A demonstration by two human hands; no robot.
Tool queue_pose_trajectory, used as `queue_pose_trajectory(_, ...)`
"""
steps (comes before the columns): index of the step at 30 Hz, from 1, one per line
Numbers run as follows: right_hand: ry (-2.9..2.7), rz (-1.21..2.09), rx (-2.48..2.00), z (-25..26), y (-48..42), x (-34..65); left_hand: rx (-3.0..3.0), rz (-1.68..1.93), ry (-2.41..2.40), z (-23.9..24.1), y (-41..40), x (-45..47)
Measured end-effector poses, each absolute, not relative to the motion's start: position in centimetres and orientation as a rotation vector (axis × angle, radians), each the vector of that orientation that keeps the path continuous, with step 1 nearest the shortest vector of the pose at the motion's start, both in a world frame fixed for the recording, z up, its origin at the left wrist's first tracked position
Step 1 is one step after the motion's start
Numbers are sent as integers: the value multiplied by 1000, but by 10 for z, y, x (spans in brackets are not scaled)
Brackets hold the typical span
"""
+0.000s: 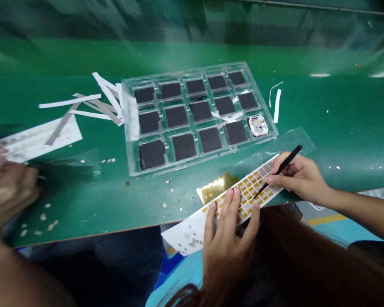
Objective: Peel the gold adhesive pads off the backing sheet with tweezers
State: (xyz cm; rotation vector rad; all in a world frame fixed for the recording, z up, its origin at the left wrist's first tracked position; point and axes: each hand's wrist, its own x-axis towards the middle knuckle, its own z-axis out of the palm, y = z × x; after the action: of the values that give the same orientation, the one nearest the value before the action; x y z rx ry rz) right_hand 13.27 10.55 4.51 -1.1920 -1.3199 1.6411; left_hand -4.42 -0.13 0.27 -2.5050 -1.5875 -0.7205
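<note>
Your left hand (232, 234) presses fingers spread on a sheet of amber pieces (248, 184); your right hand (297, 175) pinches black tweezers (286, 162), tips at the sheet between your hands, though you can't tell whether the prongs meet. Just beyond your left fingertips lies gold film (216, 187). Farther off sits a clear tray (201, 157), the white part (258, 125) in its near-right compartment. Well left of your grip is a co-worker's hand (11, 187).

Green glossy workbench (342, 140) | dark, blurred reflective surface (166, 21) beyond workbench | white light glints (319, 75) on workbench's far right | grey floor (311, 211), yellow stripe (327, 219) below workbench's front edge
</note>
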Motion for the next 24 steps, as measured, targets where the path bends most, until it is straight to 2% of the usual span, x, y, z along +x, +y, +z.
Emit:
queue_pose_trajectory(15, -1391, 1636, -1232, 47, 106, 134, -2456, -769, -1637, 5, 1, -41)
queue_pose_trajectory(24, -1274, 1643, -1177, 44, 107, 136, -2448, -623, -1546, 3, 1, -45)
